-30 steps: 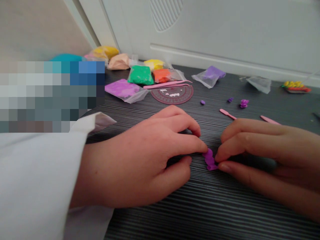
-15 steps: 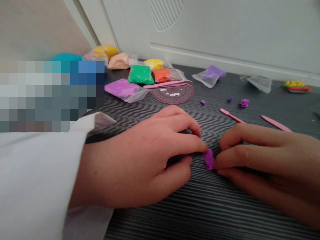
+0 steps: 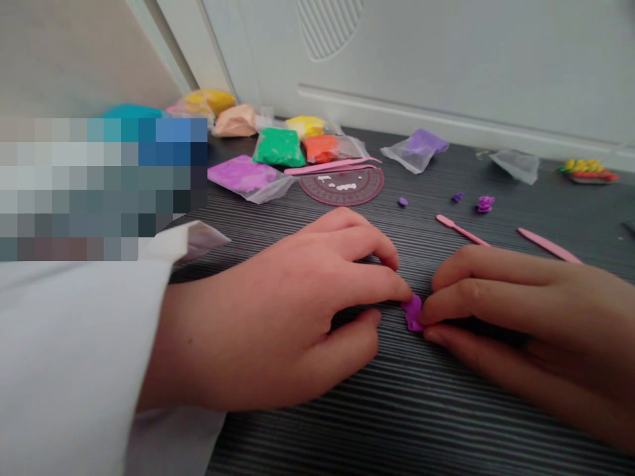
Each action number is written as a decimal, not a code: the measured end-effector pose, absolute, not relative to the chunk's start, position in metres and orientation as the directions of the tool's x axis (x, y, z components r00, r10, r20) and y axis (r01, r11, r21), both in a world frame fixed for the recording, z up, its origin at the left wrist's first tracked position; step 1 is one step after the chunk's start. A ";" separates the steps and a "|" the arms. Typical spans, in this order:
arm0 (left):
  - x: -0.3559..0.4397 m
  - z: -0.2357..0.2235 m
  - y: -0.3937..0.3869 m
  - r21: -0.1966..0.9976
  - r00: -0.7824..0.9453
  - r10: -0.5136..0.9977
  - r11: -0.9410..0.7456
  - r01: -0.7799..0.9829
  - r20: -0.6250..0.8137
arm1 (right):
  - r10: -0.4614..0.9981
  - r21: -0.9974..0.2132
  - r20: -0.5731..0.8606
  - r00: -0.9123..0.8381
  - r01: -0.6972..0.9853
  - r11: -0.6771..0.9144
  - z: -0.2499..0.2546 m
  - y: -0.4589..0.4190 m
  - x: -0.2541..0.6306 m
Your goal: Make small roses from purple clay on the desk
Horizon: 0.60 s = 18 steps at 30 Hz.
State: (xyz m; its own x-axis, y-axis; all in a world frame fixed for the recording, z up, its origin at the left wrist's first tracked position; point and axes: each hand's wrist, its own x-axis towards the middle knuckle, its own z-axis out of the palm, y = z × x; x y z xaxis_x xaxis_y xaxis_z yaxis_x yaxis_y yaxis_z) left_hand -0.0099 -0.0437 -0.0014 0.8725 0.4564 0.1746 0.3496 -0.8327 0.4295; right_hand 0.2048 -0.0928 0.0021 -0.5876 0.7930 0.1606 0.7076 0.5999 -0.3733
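A purple clay piece (image 3: 411, 313) is sitting on the dark ribbed worktop (image 3: 421, 423), pinched between both hands. The left hand (image 3: 278, 311) is curling narrowly, its index fingertip pressing the clay from 9 o'clock, while the right hand (image 3: 526, 317) is closing narrowly on it from 3 o'clock. Small purple clay bits (image 3: 485, 204) are lying at 12 o'clock, pink modelling tools (image 3: 461, 229) at 1 o'clock, and a maroon disc (image 3: 341, 186) at 11 o'clock, its white marks too blurred to read, beside a bag of green clay (image 3: 278, 147).
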 end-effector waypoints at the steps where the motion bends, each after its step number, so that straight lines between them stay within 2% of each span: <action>1: -0.010 -0.001 -0.044 0.430 0.873 0.456 -0.833 0.349 0.175 | 0.798 -0.374 0.157 -0.582 0.713 0.593 0.002 -0.093 0.204; 8: -0.011 -0.002 -0.045 0.433 0.870 0.460 -0.830 0.352 0.175 | 0.803 -0.358 0.187 -0.565 0.722 0.592 0.003 -0.092 0.204; 13: -0.011 -0.002 -0.046 0.425 0.869 0.459 -0.834 0.350 0.184 | 0.747 -0.323 0.151 -0.647 0.682 0.656 0.004 -0.089 0.206; 18: -0.011 -0.002 -0.046 0.438 0.867 0.462 -0.829 0.349 0.184 | 0.776 -0.334 0.185 -0.603 0.704 0.627 0.003 -0.091 0.204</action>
State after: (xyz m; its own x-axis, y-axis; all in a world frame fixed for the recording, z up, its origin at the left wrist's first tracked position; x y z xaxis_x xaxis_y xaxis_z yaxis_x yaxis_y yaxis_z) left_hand -0.0110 -0.0457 -0.0023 0.8673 0.4625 0.1839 0.3490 -0.8286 0.4378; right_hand 0.2043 -0.0908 0.0025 -0.6032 0.7759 0.1847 0.7041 0.6268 -0.3338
